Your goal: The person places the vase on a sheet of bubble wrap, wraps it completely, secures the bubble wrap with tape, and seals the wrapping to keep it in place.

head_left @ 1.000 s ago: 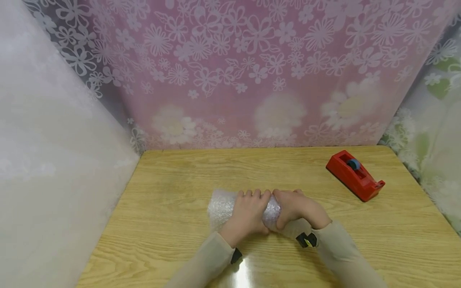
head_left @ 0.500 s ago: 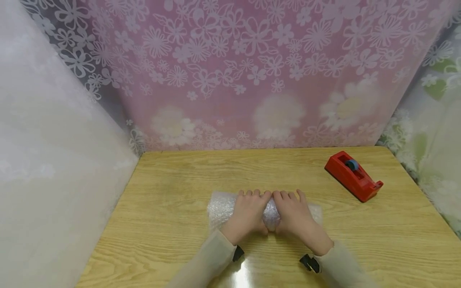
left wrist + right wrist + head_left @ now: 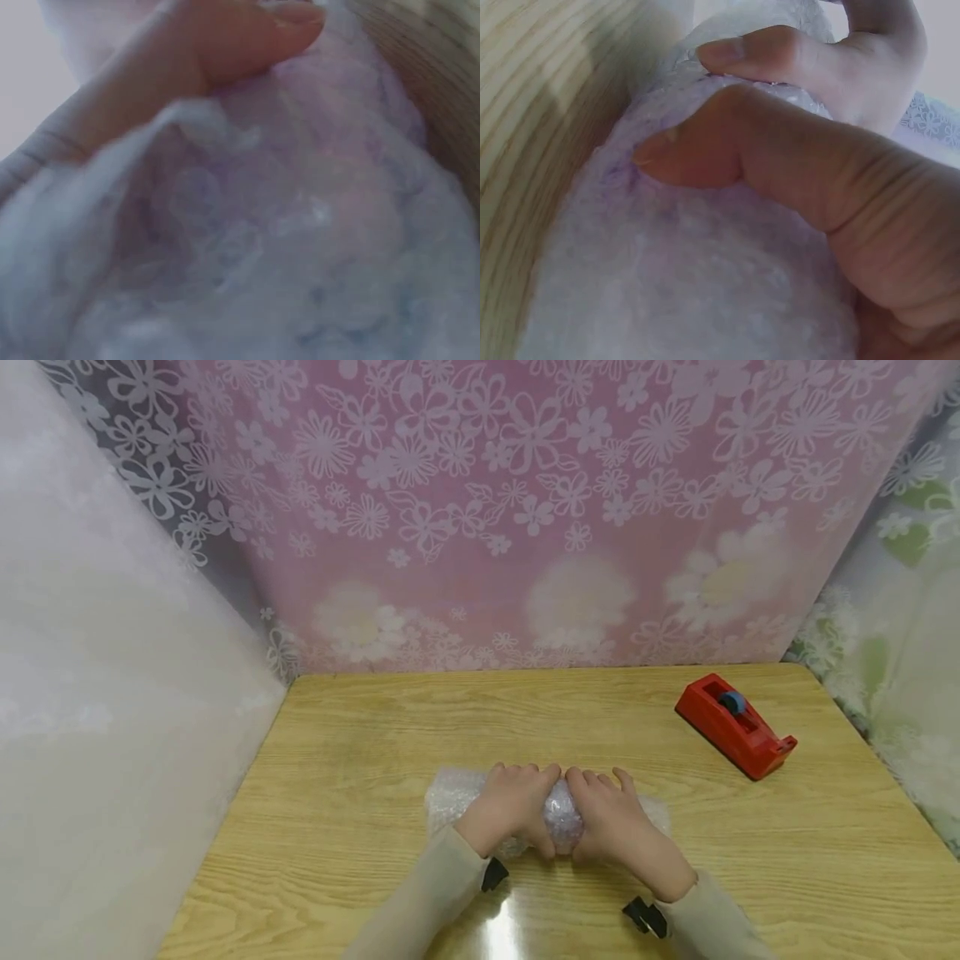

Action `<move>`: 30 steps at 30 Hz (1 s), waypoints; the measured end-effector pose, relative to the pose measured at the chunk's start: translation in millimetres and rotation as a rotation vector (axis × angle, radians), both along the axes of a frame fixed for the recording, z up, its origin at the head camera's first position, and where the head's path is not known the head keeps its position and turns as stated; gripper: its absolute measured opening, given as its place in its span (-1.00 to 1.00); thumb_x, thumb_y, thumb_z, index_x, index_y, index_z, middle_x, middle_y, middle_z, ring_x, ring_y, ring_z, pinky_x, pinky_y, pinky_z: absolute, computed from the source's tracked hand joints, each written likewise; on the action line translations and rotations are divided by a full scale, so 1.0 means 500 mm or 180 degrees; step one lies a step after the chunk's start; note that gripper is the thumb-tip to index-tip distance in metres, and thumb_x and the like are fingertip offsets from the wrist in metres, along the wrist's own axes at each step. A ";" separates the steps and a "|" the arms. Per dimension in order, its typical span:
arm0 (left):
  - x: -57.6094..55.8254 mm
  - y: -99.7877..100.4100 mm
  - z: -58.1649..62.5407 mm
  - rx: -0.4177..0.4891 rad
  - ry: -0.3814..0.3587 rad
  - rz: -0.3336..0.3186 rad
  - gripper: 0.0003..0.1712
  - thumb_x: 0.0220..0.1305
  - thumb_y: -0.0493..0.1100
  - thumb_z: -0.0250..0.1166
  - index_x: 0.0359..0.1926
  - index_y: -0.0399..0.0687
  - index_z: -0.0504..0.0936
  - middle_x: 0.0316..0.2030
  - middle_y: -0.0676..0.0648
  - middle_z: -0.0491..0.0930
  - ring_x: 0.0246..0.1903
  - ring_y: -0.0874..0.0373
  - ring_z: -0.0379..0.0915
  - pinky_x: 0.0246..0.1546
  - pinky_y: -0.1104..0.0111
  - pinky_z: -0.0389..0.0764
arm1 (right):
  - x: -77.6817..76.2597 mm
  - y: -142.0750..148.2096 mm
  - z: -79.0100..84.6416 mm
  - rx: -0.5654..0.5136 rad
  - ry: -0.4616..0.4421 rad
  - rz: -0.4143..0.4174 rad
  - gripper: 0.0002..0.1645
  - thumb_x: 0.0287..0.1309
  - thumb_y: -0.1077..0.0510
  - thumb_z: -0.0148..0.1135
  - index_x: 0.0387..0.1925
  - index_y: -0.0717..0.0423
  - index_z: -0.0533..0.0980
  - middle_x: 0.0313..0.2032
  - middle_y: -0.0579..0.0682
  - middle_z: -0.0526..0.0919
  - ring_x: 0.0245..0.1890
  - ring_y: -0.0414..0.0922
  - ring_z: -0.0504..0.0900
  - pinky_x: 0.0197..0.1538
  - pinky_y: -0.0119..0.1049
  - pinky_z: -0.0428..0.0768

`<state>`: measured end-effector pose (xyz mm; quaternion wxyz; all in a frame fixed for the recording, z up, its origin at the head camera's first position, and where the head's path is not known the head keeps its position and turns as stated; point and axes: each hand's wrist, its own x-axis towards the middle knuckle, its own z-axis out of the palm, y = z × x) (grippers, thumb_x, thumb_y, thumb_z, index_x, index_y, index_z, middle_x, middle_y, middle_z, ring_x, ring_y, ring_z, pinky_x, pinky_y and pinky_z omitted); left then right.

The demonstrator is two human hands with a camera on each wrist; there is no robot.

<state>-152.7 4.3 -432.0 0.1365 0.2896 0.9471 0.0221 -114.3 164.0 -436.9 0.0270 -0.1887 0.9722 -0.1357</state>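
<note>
A roll of clear bubble wrap (image 3: 562, 814) lies crosswise on the table, near its middle. Its layers look pale purple in the centre, and what may be inside cannot be made out. My left hand (image 3: 512, 802) grips the roll left of centre, fingers over the far side and thumb on the near side. Close beside it, my right hand (image 3: 611, 817) holds the roll the same way. The right wrist view shows the right thumb (image 3: 697, 146) pressing into the bubble wrap. A loose, crumpled fold of the wrap (image 3: 172, 135) stands up by the left thumb in the left wrist view.
A red tape dispenser (image 3: 735, 727) with a blue-cored roll of tape sits at the back right of the wooden table (image 3: 360, 727). Floral cloth (image 3: 465, 527) hangs behind the table, with more fabric along both sides.
My right hand has turned from a bent-wrist hold to lie over the roll, matching the left. Both hands and the roll have since shifted slightly toward me.
</note>
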 end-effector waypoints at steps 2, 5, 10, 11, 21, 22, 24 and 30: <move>0.000 -0.001 0.000 0.0013 -0.0041 0.0010 0.24 -0.47 0.33 0.66 0.34 0.13 0.36 0.05 0.04 0.58 -0.01 0.03 0.53 0.02 0.12 0.45 | -0.003 0.001 0.001 0.0021 -0.0004 0.0019 0.11 -0.75 0.07 0.68 0.06 0.24 0.40 -0.08 0.17 0.61 0.00 0.18 0.56 0.20 0.41 0.19; -0.001 -0.003 -0.001 0.0039 -0.0045 0.0015 0.28 -0.46 0.32 0.65 0.37 0.12 0.32 0.10 0.03 0.55 0.04 0.00 0.50 0.08 0.08 0.43 | -0.009 0.002 0.006 0.0036 -0.0023 0.0073 0.08 -0.75 0.05 0.69 0.02 0.23 0.41 -0.14 0.13 0.61 -0.05 0.16 0.58 0.18 0.39 0.23; -0.003 -0.005 -0.004 0.0021 0.0096 -0.0054 0.31 -0.46 0.37 0.61 0.40 0.11 0.29 0.17 0.03 0.51 0.10 -0.02 0.46 0.12 0.03 0.40 | -0.021 0.009 0.012 -0.0028 -0.0137 0.0210 0.05 -0.72 0.04 0.72 -0.01 0.21 0.41 -0.22 0.06 0.60 -0.12 0.10 0.59 0.13 0.39 0.27; -0.004 -0.005 -0.005 0.0013 0.0142 -0.0096 0.31 -0.44 0.39 0.59 0.41 0.10 0.28 0.19 0.03 0.50 0.12 -0.01 0.45 0.13 0.03 0.40 | -0.024 0.010 0.013 -0.0042 -0.0178 0.0230 0.04 -0.72 0.05 0.72 -0.01 0.21 0.41 -0.23 0.05 0.60 -0.14 0.08 0.60 0.12 0.39 0.27; -0.002 -0.017 -0.017 -0.0079 0.0797 -0.0641 0.25 -0.31 0.55 0.44 0.38 0.04 0.31 0.13 0.03 0.50 0.11 0.06 0.42 0.15 0.03 0.39 | -0.053 0.014 0.013 0.0022 -0.0664 0.0269 0.04 -0.65 0.04 0.71 0.01 0.16 0.37 -0.20 0.00 0.60 -0.18 0.03 0.59 0.12 0.34 0.26; -0.003 -0.019 -0.020 -0.0075 0.0842 -0.0658 0.25 -0.32 0.56 0.43 0.37 0.04 0.32 0.12 0.03 0.51 0.09 0.07 0.43 0.14 0.05 0.40 | -0.056 0.014 0.013 0.0025 -0.0707 0.0275 0.03 -0.64 0.04 0.71 0.01 0.15 0.36 -0.20 -0.01 0.60 -0.17 0.03 0.59 0.12 0.33 0.25; -0.004 -0.022 -0.027 -0.0059 0.0919 -0.0677 0.25 -0.33 0.57 0.43 0.34 0.03 0.33 0.09 0.03 0.52 0.05 0.08 0.44 0.09 0.08 0.41 | -0.061 0.013 0.014 0.0030 -0.0776 0.0299 0.03 -0.63 0.05 0.72 0.02 0.13 0.37 -0.19 -0.03 0.60 -0.17 0.01 0.58 0.11 0.32 0.25; -0.002 -0.028 -0.038 0.0075 0.1089 -0.0512 0.18 -0.40 0.54 0.46 0.24 0.03 0.40 0.02 0.04 0.55 -0.01 0.06 0.48 0.03 0.07 0.46 | -0.082 0.012 0.019 0.0061 -0.0886 0.0421 -0.07 -0.62 0.04 0.70 -0.07 0.08 0.39 -0.28 -0.13 0.57 -0.28 -0.09 0.54 0.02 0.23 0.32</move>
